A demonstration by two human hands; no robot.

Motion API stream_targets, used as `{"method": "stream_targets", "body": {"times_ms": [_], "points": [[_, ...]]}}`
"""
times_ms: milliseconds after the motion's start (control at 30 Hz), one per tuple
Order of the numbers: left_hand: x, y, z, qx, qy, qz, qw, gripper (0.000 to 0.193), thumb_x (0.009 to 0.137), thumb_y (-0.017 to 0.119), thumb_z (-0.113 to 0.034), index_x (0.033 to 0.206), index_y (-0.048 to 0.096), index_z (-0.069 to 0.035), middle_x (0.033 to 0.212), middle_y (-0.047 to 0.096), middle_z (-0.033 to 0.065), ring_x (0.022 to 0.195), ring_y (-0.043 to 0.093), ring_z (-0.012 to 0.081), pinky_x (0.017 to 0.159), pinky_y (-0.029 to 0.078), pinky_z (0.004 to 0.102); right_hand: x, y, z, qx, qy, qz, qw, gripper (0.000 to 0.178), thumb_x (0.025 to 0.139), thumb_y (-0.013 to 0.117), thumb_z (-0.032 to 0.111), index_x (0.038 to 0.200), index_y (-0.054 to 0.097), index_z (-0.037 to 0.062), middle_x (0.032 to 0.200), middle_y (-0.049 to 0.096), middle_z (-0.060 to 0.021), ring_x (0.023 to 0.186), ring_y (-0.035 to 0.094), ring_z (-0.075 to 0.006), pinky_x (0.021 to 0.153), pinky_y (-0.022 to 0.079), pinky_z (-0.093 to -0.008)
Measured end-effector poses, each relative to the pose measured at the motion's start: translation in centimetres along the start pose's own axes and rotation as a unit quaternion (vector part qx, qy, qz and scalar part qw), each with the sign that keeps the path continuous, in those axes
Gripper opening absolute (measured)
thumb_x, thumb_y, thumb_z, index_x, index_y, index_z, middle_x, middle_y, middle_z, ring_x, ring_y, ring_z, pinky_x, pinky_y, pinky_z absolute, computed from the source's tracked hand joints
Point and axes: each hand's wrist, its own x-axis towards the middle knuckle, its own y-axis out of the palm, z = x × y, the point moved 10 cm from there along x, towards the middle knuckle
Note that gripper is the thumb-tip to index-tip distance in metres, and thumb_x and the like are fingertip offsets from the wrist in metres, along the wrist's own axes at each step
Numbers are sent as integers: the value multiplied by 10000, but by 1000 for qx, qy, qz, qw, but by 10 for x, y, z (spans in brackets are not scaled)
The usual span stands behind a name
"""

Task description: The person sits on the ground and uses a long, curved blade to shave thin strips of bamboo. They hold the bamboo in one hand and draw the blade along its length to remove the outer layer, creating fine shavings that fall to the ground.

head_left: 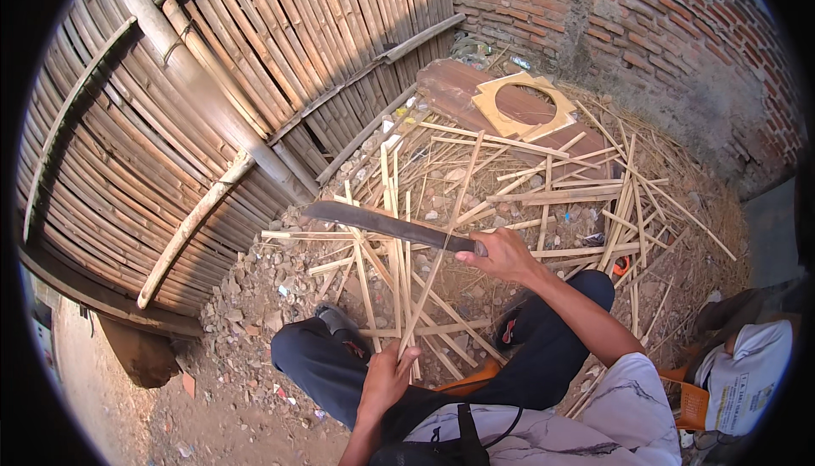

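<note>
My right hand [503, 255] grips the handle of a machete [382, 223], its long dark blade reaching left above the ground. My left hand [387, 379], low and near my lap, is closed around the lower end of a thin bamboo strip [429, 288]. That strip slants up and away to the right, crossing the blade close to the handle. Whether the edge bites into the strip I cannot tell. Beneath both hands, between my bent knees, lie several more pale split bamboo strips [395, 254].
Bamboo strips [569, 194] spread across stony ground. Behind them a yellowish panel with a round hole [488, 105] rests on a brown board [441, 84]. A bamboo fence [170, 143] stands left, a brick wall [628, 33] behind. At right, another person [755, 373] is partly visible beside an orange seat [692, 407].
</note>
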Motion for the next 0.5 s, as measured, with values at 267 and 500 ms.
{"method": "stream_targets", "body": {"times_ms": [267, 500], "points": [[-14, 13, 37, -25, -44, 54, 997, 464, 1095, 563, -403, 984, 595, 47, 679, 541, 221, 622, 485, 355, 630, 459, 450, 27, -61, -70, -139, 87, 5, 987, 832, 967, 477, 766, 904, 760, -14, 680, 668, -240, 694, 706, -421, 633, 542, -524], [21, 27, 1, -24, -18, 48, 998, 477, 1093, 562, -421, 997, 599, 45, 673, 525, 226, 627, 482, 365, 637, 448, 471, -13, 3, 4, -55, 40, 107, 992, 824, 944, 505, 787, 922, 768, 7, 608, 615, -205, 647, 682, -397, 636, 534, -534]]}}
